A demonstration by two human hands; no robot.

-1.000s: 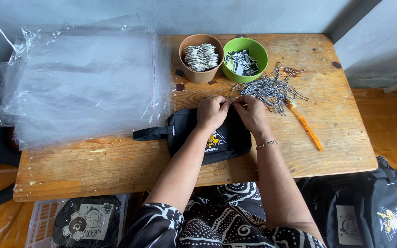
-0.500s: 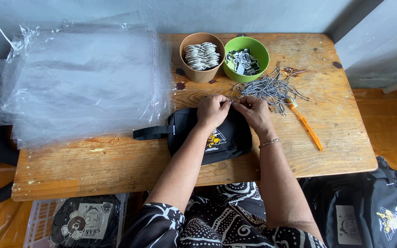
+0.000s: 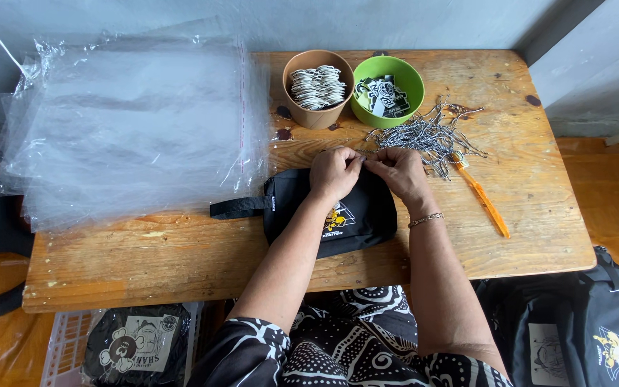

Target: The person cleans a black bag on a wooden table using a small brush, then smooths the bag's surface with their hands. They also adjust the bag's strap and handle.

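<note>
Bare wood toward the near edge of the wooden table (image 3: pixel 180 265); left half crowded by a stack of clear plastic bags (image 3: pixel 130 129). Both hands together at mid-table: left hand (image 3: pixel 334 172) and right hand (image 3: pixel 399 170), fingertips pinched at the top edge of a black pouch (image 3: pixel 363 215). Flat, soft, side strap, small yellow emblem. Just beyond, a pile of ball chains (image 3: pixel 424 136).

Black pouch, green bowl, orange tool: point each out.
black pouch (image 3: pixel 367 218): head view, on its front panel below the hands.
green bowl (image 3: pixel 413 82): head view, on its right rim.
orange tool (image 3: pixel 485 202): head view, midway along its length.
</note>
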